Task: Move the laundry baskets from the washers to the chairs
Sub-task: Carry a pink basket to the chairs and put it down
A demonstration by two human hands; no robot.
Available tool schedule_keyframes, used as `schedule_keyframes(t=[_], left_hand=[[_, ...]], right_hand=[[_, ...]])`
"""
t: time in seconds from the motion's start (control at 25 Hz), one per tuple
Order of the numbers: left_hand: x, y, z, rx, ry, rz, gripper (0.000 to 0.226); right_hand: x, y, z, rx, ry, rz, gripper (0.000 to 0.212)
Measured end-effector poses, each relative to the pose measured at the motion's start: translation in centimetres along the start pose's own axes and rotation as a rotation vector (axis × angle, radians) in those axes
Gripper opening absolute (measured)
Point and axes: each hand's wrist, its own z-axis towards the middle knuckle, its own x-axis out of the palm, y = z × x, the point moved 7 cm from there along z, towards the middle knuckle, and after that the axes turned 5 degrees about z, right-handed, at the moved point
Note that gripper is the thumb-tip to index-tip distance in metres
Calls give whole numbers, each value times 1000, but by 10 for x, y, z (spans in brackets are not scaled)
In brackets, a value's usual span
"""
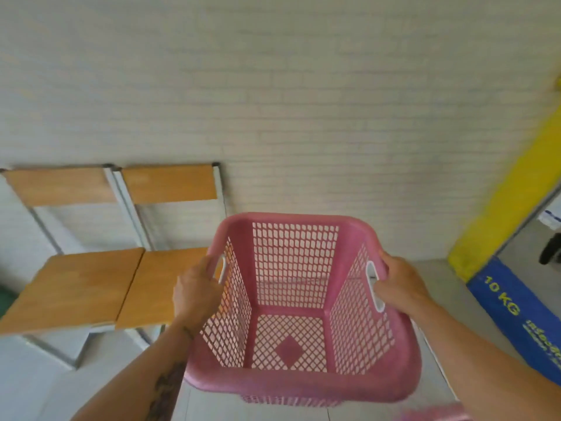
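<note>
Gripping one pink mesh laundry basket (pixel 300 305) by its side handles, the left hand (pixel 197 291) curls its fingers through the left white-rimmed slot while the right hand (pixel 400 287) closes over the right rim, thumb at the slot. The basket hangs empty in the air between them, just right of two wooden chairs (pixel 100 287) standing side by side against the white brick wall (pixel 303 117).
</note>
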Motion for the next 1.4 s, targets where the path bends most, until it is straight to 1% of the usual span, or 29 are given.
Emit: schedule_keyframes(t=[0.08, 0.2, 0.28, 0.36, 0.52, 0.56, 0.68, 0.76, 0.88, 1.08, 1.16, 1.28, 1.4], left_hand=[[-37, 43, -15, -78, -35, 2, 43], [-122, 135, -53, -205, -122, 2, 48], [-178, 197, -76, -241, -165, 33, 47], [-237, 267, -106, -322, -218, 53, 45], [-337, 372, -143, -418, -323, 96, 41], [-356, 392, -149, -436, -346, 105, 43], [-401, 456, -156, -511, -400, 147, 47], [-426, 493, -150, -556, -451, 147, 41], [-456, 541, -120, -610, -496, 147, 33], [-497, 622, -49, -743, -527, 183, 45], [-515, 654, -24, -790, -532, 186, 45], [-533, 705, 16, -800, -532, 205, 46], [-541, 774, 71, -787, -501, 200, 50]], right_hand=[[24, 35, -18, -24, 32, -10, 83], [87, 115, -68, -108, 119, -61, 84], [130, 168, -106, -167, 164, -74, 88], [184, 223, -148, -232, 226, -84, 90], [277, 322, -217, -363, 326, -76, 73], [299, 346, -230, -399, 350, -78, 72], [362, 420, -254, -474, 414, -87, 78], [404, 470, -262, -534, 456, -120, 81], [472, 545, -260, -613, 510, -140, 78], [573, 655, -239, -693, 585, -199, 68], [607, 697, -235, -714, 613, -222, 66], [656, 747, -227, -720, 646, -194, 68], [715, 790, -215, -685, 658, -225, 73]])
